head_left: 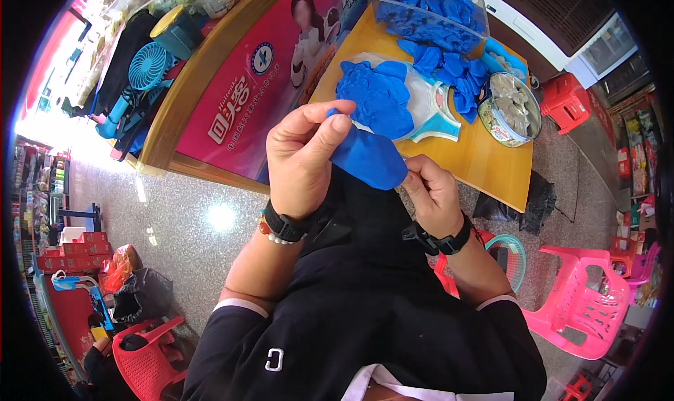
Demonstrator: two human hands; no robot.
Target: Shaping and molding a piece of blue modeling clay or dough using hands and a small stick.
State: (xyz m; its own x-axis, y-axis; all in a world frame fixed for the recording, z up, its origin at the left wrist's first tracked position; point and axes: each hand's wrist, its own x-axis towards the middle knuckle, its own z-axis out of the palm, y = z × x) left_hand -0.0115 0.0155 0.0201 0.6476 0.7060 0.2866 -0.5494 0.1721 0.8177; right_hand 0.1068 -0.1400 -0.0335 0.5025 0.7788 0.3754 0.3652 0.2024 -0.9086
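Fingers of the left hand [302, 159] and right hand [437, 201] pinch opposite ends of a thin blue sheet-like piece [368, 161], which seems to keep it spread, in front of the smooth yellow wooden table [502, 180]. There, a loose blue heap [379, 99] sits conveniently near; farther, a clear plastic bin [469, 40] holds more. Right, a pink plastic chair [531, 322] stands on speckled grey floor [203, 261].

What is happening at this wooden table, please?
A person holds a thin blue piece above their lap: the left hand pinches its upper end, and the right hand grips its lower right end. In front, a blue pile lies on the wooden table among white and turquoise material. More blue pieces fill a clear bin behind, and a round tub holds greyish pieces.
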